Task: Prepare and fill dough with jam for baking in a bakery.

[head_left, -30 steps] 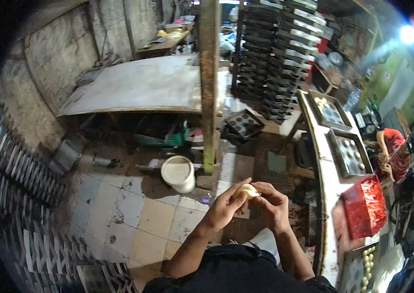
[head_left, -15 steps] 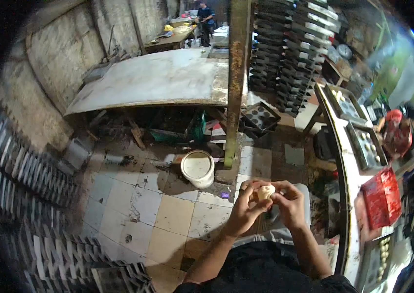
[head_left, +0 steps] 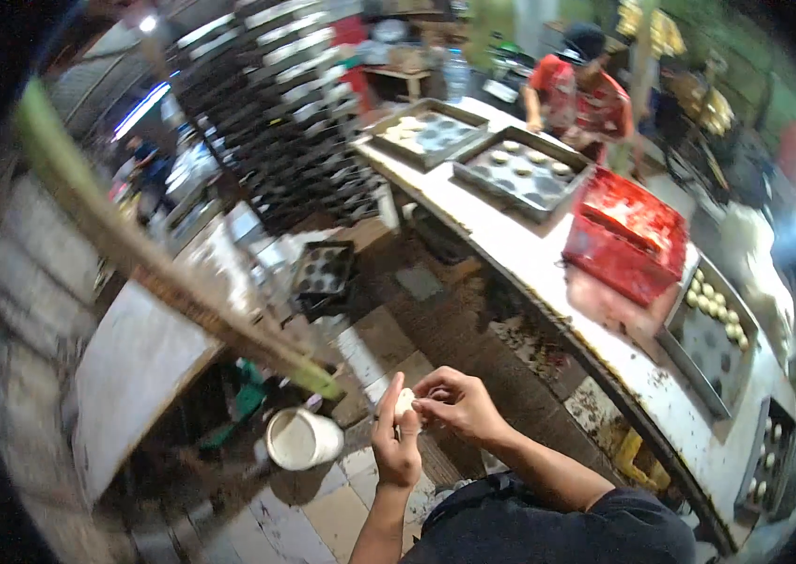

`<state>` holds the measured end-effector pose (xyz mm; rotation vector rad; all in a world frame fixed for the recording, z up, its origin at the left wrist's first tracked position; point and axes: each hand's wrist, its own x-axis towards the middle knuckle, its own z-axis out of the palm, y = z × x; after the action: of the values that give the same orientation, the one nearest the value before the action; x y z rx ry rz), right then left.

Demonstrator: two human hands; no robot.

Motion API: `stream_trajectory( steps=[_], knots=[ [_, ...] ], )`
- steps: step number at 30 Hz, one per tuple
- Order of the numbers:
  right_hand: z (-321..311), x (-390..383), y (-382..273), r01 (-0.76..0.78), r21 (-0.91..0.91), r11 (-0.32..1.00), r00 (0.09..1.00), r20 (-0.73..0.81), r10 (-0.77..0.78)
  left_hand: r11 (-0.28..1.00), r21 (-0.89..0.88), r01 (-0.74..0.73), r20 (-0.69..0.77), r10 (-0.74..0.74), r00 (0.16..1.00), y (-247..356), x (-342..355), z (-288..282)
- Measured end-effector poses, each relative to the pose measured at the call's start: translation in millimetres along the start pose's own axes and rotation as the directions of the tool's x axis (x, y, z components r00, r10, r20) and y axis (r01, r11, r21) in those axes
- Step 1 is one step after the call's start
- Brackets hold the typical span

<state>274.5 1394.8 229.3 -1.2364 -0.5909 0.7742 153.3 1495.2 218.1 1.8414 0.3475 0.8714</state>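
The left grip (head_left: 396,446) holds a small, pale, smooth dough piece (head_left: 405,402), half covered; the right grip (head_left: 464,407), narrow, meets its side, whether pinching I cannot tell. Ahead and right of both, a glossy red box (head_left: 624,249) stands on the white surface (head_left: 511,258).

The dough (head_left: 404,401) is pale cream, the tub (head_left: 625,249) bright red, the bucket (head_left: 325,438) white, the grey tray (head_left: 509,186) dark-spotted, the shirt (head_left: 556,86) patterned red-and-white.
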Motion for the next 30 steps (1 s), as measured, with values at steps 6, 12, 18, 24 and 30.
stream_trajectory(
  steps=[6, 12, 18, 24, 30],
  knots=[
    [-107, 23, 7, 0.259, -0.173, 0.950, 0.956, -0.094, -0.278, 0.959, 0.048, 0.280, 0.058, -0.282, 0.958, -30, 61, 110],
    [-171, 15, 7, 0.109, -0.207, 0.972, 0.955, -0.249, -0.160, 0.981, 0.104, 0.162, 0.318, -0.187, 0.929, -26, 58, 168],
    [-181, -57, 4, 0.225, -0.279, 0.934, 0.936, -0.206, -0.287, 0.858, -0.196, 0.476, 0.401, -0.373, 0.837, -19, 15, 185],
    [-192, -152, -3, 0.166, -0.587, 0.793, 0.886, -0.265, -0.382, 0.842, -0.288, 0.455, 0.581, -0.224, 0.782, 34, -56, 218],
    [-210, -273, -32, 0.180, -0.442, 0.879, 0.805, -0.447, -0.390, 0.806, -0.331, 0.490, 0.738, -0.102, 0.667, 89, -109, 264]
  ],
)
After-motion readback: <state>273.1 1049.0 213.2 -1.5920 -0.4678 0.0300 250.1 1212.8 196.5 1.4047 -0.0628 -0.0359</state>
